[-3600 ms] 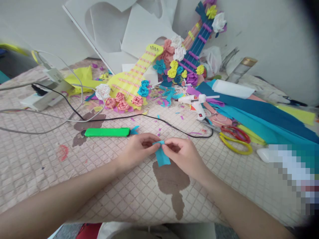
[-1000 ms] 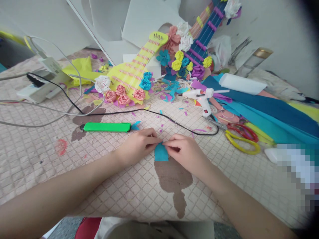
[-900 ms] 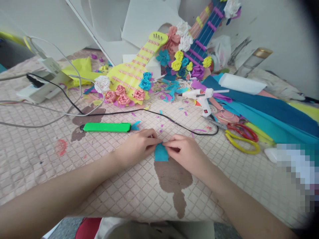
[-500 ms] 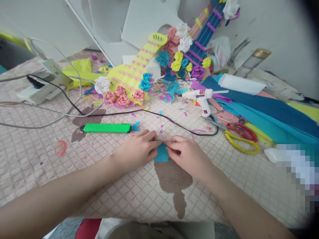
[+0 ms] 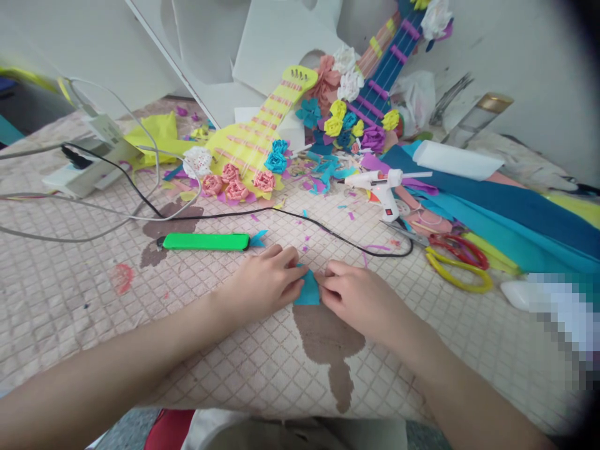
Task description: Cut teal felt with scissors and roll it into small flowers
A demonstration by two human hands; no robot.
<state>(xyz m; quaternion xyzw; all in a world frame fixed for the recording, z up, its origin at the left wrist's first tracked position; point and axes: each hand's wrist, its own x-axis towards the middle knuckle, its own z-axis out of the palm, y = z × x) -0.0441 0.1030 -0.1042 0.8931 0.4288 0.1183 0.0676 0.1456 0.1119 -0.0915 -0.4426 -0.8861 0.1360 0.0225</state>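
Observation:
A small blue paper piece (image 5: pixel 309 291) lies on the patterned tablecloth in front of me, beside a brown stain. My left hand (image 5: pixel 272 279), its fingers curled, pinches the paper's upper left edge. At the paper's right edge is my right hand (image 5: pixel 347 289), also with fingers bent and pressed together on the paper. Beyond my left hand rests a green cutter (image 5: pixel 206 242) with a blue scrap at its end. A white glue gun (image 5: pixel 382 187) lies farther back on the right.
Scissors with red and yellow handles (image 5: pixel 459 269) lie right. A black cable (image 5: pixel 300 215) crosses behind my hands. Yellow (image 5: pixel 244 147) and blue (image 5: pixel 391 69) paper guitars with paper flowers are at the back. A power strip (image 5: pixel 89 169) sits back left; crepe paper (image 5: pixel 492 206) lies right.
My right hand's fingertips have shifted slightly right, away from my left hand's fingertips, showing more of the paper's top. The whole view has moved slightly.

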